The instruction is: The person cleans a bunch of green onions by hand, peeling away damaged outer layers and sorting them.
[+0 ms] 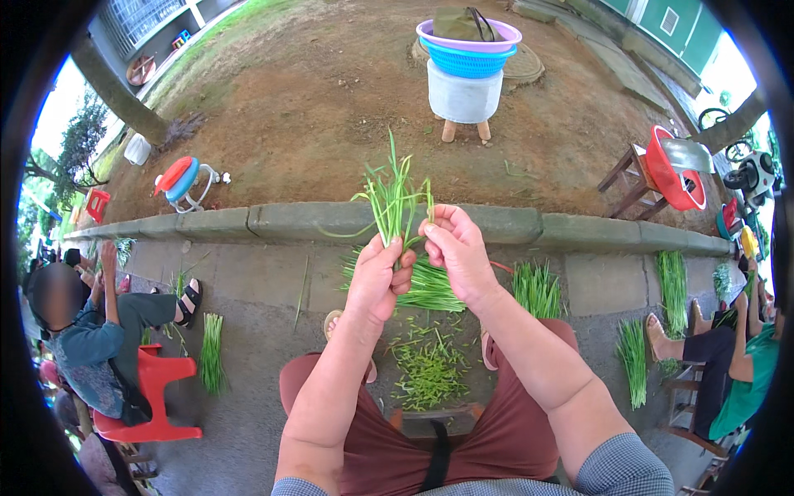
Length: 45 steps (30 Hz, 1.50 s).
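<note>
In my left hand (pixel 380 277) is a small bunch of long green chives (pixel 394 198), its leafy ends pointing up and away from me. My right hand (pixel 455 252) is beside it, thumb and forefinger pinched on a chive leaf at the bunch's right side. Below my hands a larger pile of chives (pixel 432 288) lies on the paving. Nearer to me, between my feet, short green and yellowish trimmings (pixel 428 364) are scattered on the ground. Another chive bundle (pixel 536 289) lies to the right of the pile.
A stone curb (pixel 496 221) crosses ahead, with bare soil beyond. A stool (pixel 465 95) holds stacked basins (pixel 469 58). More chive bundles (pixel 633 364) lie right, and one (pixel 212 355) left. Seated people flank me, one on a red chair (pixel 161 388). A red basin (pixel 674 169) is far right.
</note>
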Motion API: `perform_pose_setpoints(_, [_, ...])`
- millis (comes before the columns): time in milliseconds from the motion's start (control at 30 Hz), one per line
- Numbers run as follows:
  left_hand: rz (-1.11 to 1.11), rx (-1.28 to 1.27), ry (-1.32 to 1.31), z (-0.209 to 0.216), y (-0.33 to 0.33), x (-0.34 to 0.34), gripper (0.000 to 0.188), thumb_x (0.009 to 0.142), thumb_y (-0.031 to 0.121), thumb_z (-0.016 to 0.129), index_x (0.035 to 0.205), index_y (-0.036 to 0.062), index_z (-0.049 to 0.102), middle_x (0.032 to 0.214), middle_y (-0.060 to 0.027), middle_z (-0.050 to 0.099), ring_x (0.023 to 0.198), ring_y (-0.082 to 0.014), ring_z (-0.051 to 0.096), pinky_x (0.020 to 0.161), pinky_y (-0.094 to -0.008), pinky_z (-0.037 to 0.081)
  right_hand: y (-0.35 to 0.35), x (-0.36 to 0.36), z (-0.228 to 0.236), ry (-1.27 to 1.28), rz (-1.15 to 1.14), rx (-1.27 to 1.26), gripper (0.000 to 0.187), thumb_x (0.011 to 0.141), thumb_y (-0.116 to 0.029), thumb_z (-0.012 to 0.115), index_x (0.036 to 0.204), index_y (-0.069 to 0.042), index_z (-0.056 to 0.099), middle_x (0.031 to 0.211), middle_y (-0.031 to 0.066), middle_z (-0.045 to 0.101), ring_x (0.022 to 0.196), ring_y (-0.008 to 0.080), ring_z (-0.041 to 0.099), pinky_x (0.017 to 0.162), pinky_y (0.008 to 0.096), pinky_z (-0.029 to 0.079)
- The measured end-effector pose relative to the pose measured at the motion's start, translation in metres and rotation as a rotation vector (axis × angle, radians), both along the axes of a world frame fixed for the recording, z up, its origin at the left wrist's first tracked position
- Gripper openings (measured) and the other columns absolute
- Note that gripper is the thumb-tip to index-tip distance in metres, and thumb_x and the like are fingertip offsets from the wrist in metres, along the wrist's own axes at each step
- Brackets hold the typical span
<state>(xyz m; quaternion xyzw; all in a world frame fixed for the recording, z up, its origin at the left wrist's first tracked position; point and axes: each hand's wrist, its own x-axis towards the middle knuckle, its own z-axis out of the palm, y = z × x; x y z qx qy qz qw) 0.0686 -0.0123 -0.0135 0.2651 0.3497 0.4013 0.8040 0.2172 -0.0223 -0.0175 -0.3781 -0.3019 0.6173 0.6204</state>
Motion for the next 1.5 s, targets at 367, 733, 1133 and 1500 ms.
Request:
perform_pose_setpoints(367, [0.103, 0.05, 0.07, 0.006, 0.014, -0.027, 0.015, 0.092, 0.023, 0.062, 0.096, 0.0089, 0.057, 0.064, 0.0032, 0.047, 0.043, -0.0029, 0.031, 0.038, -0.0192, 0.022, 0.01, 0.035, -0.002, 0.543, 0.009, -0.058, 0.031, 0.086, -0.012, 0.065, 0.115, -0.008, 0.055, 0.087, -0.0011, 0.058, 0.056, 0.0061, 0.042, 0.049, 0.0215, 0.035])
perform_pose_setpoints(733, [0.333, 0.214, 0.166, 0.039, 0.023, -0.072, 0.01, 0.088, 0.013, 0.065, 0.087, 0.0107, 0.056, 0.059, 0.0048, 0.048, 0.039, -0.0006, 0.031, 0.035, -0.0187, 0.018, 0.003, 0.05, 0.003, 0.244, -0.022, -0.178, 0.013, 0.087, -0.012, 0.063, 0.099, -0.009, 0.06, 0.077, 0.0019, 0.061, 0.05, 0.0054, 0.043, 0.045, 0.0214, 0.033])
perform_pose_setpoints(1133, [0.292, 0.299, 0.268, 0.053, 0.021, -0.097, 0.009, 0.091, 0.016, 0.061, 0.092, 0.0069, 0.059, 0.059, 0.0035, 0.047, 0.039, -0.0008, 0.028, 0.036, -0.019, 0.016, -0.019, 0.037, 0.015, -1.261, 0.943, 0.013, 0.03, 0.082, -0.035, 0.068, 0.094, -0.008, 0.071, 0.074, 0.0053, 0.068, 0.06, 0.0141, 0.061, 0.061, 0.0311, 0.049])
perform_pose_setpoints(1500, [0.07, 0.314, 0.389, 0.047, 0.015, -0.063, 0.01, 0.09, 0.015, 0.061, 0.092, 0.0065, 0.058, 0.059, 0.0054, 0.047, 0.041, 0.0003, 0.03, 0.037, -0.018, 0.017, -0.006, 0.003, 0.005, -0.504, 0.178, 0.158, 0.016, 0.089, -0.011, 0.065, 0.1, 0.0, 0.068, 0.078, -0.0038, 0.062, 0.062, 0.0003, 0.05, 0.054, 0.0172, 0.041])
